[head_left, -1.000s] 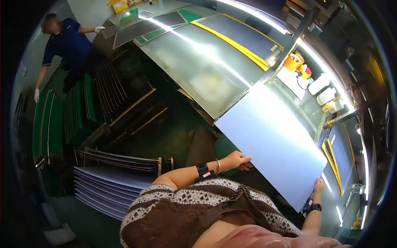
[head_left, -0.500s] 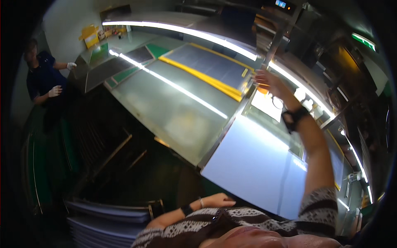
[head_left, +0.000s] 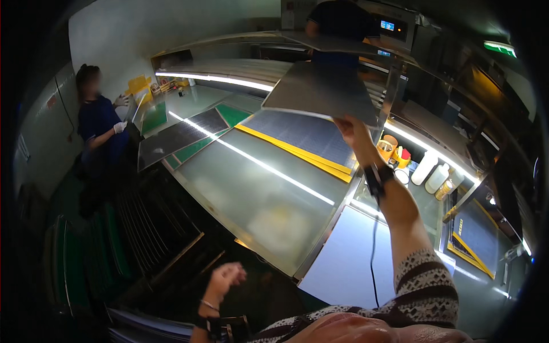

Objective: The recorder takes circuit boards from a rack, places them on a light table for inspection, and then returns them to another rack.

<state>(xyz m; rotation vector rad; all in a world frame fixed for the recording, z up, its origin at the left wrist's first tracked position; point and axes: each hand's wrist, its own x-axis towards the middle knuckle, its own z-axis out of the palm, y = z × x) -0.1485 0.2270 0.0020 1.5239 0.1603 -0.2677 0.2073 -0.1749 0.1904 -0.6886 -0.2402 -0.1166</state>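
Observation:
My right hand [head_left: 351,134] reaches up and forward, its fingers closed on the near edge of a flat grey panel [head_left: 320,91]. The panel is raised above the bench, and its far part passes beneath a shelf edge. Low in the picture, left of the bench, my left hand [head_left: 227,279] hangs in the air with loosely bent fingers and nothing visible in it. Beneath the raised panel lie dark sheets with yellow borders [head_left: 303,137] on the glassy bench top [head_left: 257,194]. Near my right forearm is a pale blue-white board [head_left: 343,257].
A co-worker [head_left: 103,126] in white gloves stands at the left; another person [head_left: 337,23] is behind the shelf. Bottles [head_left: 437,178] and orange tape rolls [head_left: 388,146] stand right of my arm. A dark rack [head_left: 148,228] of panels sits at lower left. A black cable [head_left: 373,257] crosses the board.
The grey panel has come into view in my right hand, which was empty before. My left hand has moved left, away from my body. The view has shifted, showing the person behind the shelf.

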